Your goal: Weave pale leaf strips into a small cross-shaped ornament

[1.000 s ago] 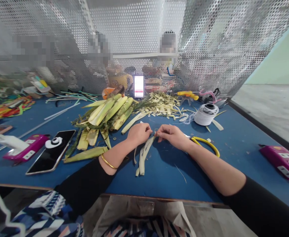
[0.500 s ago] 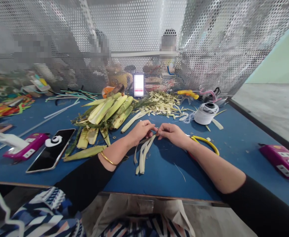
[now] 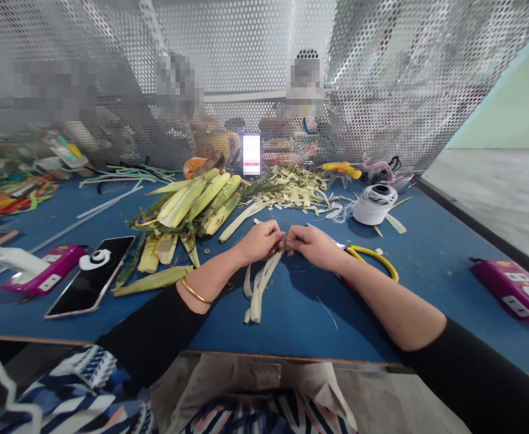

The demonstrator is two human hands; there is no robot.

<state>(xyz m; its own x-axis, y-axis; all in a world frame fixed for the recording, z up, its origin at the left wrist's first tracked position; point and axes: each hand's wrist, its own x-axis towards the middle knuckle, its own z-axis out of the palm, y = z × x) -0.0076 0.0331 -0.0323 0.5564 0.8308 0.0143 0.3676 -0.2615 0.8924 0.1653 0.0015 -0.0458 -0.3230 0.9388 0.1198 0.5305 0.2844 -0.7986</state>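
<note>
My left hand [image 3: 261, 242] is closed in a pinch on the top end of a small bunch of pale corn husk strips [image 3: 261, 288]. The strips hang down from between my hands and their lower ends reach the blue table. Close against it on the right, my right hand [image 3: 308, 246] pinches at the same gathered end. Whether a thread is also between the fingertips is too small to tell. Yellow-handled scissors [image 3: 377, 256] lie partly hidden beneath my right forearm. Left of my hands is a pile of corn husks [image 3: 196, 202].
Husk scraps [image 3: 291, 190] lie at the back, with a spool of white thread [image 3: 375, 206] to their right. A phone [image 3: 91, 274] and a purple power strip [image 3: 43, 268] are at left, another purple power strip [image 3: 515, 289] at right. A perforated screen [image 3: 255, 60] stands behind.
My fingers have shifted slightly at the gathered end of the husk strips, and both hands remain close together there. The whole view has moved slightly.
</note>
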